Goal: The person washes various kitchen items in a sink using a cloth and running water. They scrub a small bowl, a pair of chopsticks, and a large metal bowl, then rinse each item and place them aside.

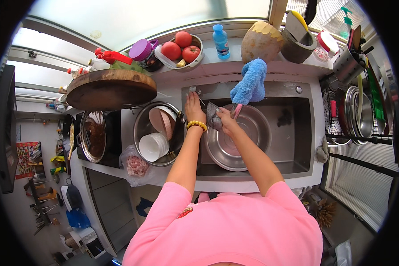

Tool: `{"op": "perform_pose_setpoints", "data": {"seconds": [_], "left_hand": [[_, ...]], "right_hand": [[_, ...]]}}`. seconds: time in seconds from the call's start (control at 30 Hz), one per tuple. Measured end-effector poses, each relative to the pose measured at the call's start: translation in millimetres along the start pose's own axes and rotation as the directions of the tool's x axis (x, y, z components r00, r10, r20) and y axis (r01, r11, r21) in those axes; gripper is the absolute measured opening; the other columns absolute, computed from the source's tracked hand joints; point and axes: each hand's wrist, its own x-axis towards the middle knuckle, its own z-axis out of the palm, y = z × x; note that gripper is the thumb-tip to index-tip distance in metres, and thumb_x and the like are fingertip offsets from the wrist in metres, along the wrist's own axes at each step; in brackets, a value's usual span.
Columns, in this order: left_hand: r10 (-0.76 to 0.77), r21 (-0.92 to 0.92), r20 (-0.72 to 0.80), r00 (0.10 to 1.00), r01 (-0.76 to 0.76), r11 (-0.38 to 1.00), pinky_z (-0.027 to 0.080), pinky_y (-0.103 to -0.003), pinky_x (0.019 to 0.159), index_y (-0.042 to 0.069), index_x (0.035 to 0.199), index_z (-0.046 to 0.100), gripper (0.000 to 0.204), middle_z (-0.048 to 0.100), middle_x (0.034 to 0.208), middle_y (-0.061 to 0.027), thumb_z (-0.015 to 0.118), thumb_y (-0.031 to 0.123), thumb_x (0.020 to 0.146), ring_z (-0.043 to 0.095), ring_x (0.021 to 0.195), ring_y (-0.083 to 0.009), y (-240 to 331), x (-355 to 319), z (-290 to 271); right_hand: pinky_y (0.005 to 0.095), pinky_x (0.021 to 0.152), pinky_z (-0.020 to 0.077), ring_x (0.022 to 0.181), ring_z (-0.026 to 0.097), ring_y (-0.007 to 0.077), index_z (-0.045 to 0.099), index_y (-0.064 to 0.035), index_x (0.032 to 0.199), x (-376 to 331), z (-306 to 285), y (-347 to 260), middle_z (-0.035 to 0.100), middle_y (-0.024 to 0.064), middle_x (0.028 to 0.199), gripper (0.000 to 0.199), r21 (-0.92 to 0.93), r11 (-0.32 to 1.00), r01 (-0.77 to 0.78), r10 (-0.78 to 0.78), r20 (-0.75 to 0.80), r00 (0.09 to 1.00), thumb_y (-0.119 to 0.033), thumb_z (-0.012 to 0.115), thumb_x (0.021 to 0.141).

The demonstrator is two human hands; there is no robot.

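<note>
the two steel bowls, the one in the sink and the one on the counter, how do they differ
The sink bowl sits down in the sink basin; the counter bowl stands on the counter to its left. The sink bowl holds no dishes, while the counter bowl is stacked with a white bowl and plates. The right hand works over the sink bowl; the left hand reaches the sink's edge between the two bowls. Both are round, shiny metal.

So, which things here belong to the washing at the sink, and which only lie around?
In use: left hand, right hand, grey cloth, steel basin, sink.

Lying about: tomatoes, chopping board, blue bottle, bowls, bagged meat.
</note>
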Motion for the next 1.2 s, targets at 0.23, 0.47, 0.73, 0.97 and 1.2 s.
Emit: {"op": "perform_pose_setpoints", "data": {"seconds": [0.23, 0.47, 0.73, 0.97, 1.2], "left_hand": [[0.011, 0.109, -0.012, 1.000, -0.009, 0.994, 0.025, -0.041, 0.108, -0.001, 0.136, 0.034, 0.063, 0.033, 0.142, -0.0163, 0.052, 0.001, 0.075, 0.026, 0.134, -0.0333, 0, 13, 4], [0.021, 0.117, -0.052, 0.998, -0.014, 0.993, 0.031, -0.037, 0.105, -0.001, 0.132, 0.040, 0.053, 0.038, 0.139, -0.0174, 0.042, -0.003, 0.079, 0.036, 0.129, -0.0319, 1, 20, 13], [-0.026, 0.017, -0.025, 0.999, 0.027, 1.000, 0.033, -0.036, 0.105, 0.001, 0.131, 0.042, 0.051, 0.036, 0.140, -0.0184, 0.041, -0.005, 0.080, 0.036, 0.129, -0.0339, -3, 24, 18], [-0.046, 0.030, -0.010, 0.999, 0.046, 0.999, 0.033, -0.038, 0.104, -0.001, 0.129, 0.043, 0.050, 0.037, 0.139, -0.0192, 0.042, -0.004, 0.079, 0.036, 0.128, -0.0352, 0, 30, 18], [0.019, -0.060, -0.007, 1.000, -0.019, 0.998, 0.020, -0.043, 0.110, -0.007, 0.138, 0.024, 0.066, 0.027, 0.143, -0.0241, 0.048, 0.001, 0.076, 0.027, 0.132, -0.0373, 38, -44, -12]], "right_hand": [[0.0325, 0.081, 0.0497, 0.094, 0.060, 0.0188, 0.047, -0.0016, 0.125, 2, 32, -5, 0.061, 0.0097, 0.107, 0.033, 0.094, 0.989, -0.110, 0.112, -0.012, 0.994, -0.003, 0.042, 0.092], [0.0334, 0.083, 0.0491, 0.095, 0.060, 0.0198, 0.048, -0.0014, 0.123, -6, 34, -15, 0.061, 0.0104, 0.109, 0.031, 0.215, 0.963, -0.160, 0.150, 0.065, 0.987, -0.003, 0.041, 0.092], [0.0335, 0.083, 0.0497, 0.093, 0.061, 0.0196, 0.051, -0.0019, 0.120, -8, 35, -11, 0.062, 0.0091, 0.106, 0.030, 0.259, 0.955, -0.144, 0.118, 0.113, 0.987, -0.002, 0.042, 0.091], [0.0324, 0.085, 0.0485, 0.094, 0.061, 0.0186, 0.051, -0.0015, 0.120, -5, 25, -7, 0.062, 0.0090, 0.108, 0.030, 0.306, 0.946, -0.110, 0.068, 0.146, 0.987, -0.003, 0.044, 0.091], [0.0342, 0.081, 0.0450, 0.096, 0.059, 0.0249, 0.056, -0.0029, 0.111, -77, -16, -73, 0.062, 0.0130, 0.104, 0.027, -0.772, 0.569, 0.283, -0.369, 0.068, 0.927, -0.004, 0.050, 0.085]]}}
